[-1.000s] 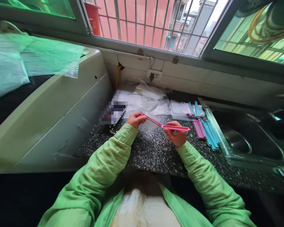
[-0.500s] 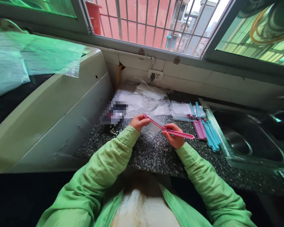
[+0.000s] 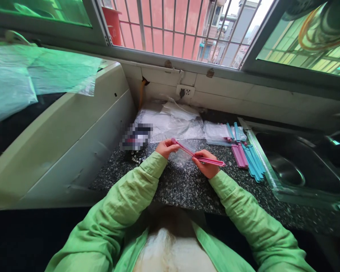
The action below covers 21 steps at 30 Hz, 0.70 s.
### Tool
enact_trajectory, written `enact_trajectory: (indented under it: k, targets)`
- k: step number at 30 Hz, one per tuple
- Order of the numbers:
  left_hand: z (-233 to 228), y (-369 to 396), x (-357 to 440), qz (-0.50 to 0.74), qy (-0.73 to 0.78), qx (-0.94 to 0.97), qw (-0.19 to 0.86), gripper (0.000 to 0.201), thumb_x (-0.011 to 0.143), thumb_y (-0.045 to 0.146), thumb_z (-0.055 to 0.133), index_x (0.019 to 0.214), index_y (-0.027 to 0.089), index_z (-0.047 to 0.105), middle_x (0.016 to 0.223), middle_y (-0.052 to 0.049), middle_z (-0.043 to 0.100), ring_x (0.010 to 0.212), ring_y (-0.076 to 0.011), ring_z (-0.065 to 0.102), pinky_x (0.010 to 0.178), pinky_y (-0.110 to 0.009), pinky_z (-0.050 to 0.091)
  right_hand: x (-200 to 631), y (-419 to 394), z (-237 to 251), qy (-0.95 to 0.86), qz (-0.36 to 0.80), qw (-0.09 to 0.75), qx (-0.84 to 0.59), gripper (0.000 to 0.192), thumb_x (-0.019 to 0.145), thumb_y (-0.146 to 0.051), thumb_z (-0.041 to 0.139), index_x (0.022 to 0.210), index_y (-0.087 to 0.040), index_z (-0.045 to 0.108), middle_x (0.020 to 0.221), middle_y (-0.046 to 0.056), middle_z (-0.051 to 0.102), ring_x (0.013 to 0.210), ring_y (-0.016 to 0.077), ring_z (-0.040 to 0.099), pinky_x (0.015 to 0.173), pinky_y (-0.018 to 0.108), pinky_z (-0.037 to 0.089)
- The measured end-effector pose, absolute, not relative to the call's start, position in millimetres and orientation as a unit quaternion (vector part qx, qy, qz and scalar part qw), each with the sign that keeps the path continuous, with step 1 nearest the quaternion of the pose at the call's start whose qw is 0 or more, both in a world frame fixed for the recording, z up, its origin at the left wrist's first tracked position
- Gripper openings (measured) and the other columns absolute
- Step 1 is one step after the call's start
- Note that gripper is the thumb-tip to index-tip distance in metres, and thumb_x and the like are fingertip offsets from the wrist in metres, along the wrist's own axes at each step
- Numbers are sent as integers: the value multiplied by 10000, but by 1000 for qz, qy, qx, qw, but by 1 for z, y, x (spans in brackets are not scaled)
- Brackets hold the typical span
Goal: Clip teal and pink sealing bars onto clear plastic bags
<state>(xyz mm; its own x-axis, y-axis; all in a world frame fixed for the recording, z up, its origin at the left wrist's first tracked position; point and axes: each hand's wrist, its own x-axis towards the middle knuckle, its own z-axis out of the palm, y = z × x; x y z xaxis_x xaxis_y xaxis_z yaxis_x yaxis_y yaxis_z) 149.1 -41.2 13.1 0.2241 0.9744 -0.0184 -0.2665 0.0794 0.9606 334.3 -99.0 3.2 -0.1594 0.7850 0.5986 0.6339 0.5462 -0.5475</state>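
Both my hands are over the dark speckled counter (image 3: 184, 192). My left hand (image 3: 166, 148) is closed, its thumb and fingers pinching the left end of some pink bag-sealing clips (image 3: 184, 147). Further right, my right hand (image 3: 206, 166) grips the same clips, whose other end sticks out past its fingers. The clips slope down from left to right; how many there are I cannot tell. A clear plastic bag (image 3: 180, 158) shows just beneath them, between the hands. On the right lie a bundle of pink clips (image 3: 239, 155) and several blue clips (image 3: 253, 164) side by side.
Flat plastic bags (image 3: 175, 121) are spread at the back. Smaller packed bags (image 3: 217, 130) with clips lie right of them. A metal sink (image 3: 289, 170) borders the right side, a pale appliance (image 3: 102, 132) the left. A wall socket (image 3: 185, 90) sits below the barred window.
My right hand has slid slightly left, and the right end of the pink clips has come left with it. My left hand has barely moved.
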Motion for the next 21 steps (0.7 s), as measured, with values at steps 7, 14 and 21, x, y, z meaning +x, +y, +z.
enact_trajectory:
  k: [7,14,21]
  targets:
    - [6,-38,147,481,390,527,583,293,460,382,737,585,140,629,502,23,571,482,-70,459,508,-216,382,336,-91,-8,-744,126,444,-483,122,759,-301,556,740,-185,587,664,17,606,596,120,561,564,248,465]
    - [-5,-34,147,488,417,557,527,303,520,396,708,656,133,644,597,2,606,585,-100,506,595,-236,418,345,-79,-13,-747,127,427,-493,132,760,-319,556,736,-194,590,679,23,615,612,133,570,568,261,470]
    - [-1,-35,149,451,490,573,477,303,540,410,677,489,137,556,415,56,405,428,-54,335,440,-209,273,349,-72,-15,-760,108,424,-481,113,759,-290,549,717,-190,581,673,26,619,604,130,566,568,256,465]
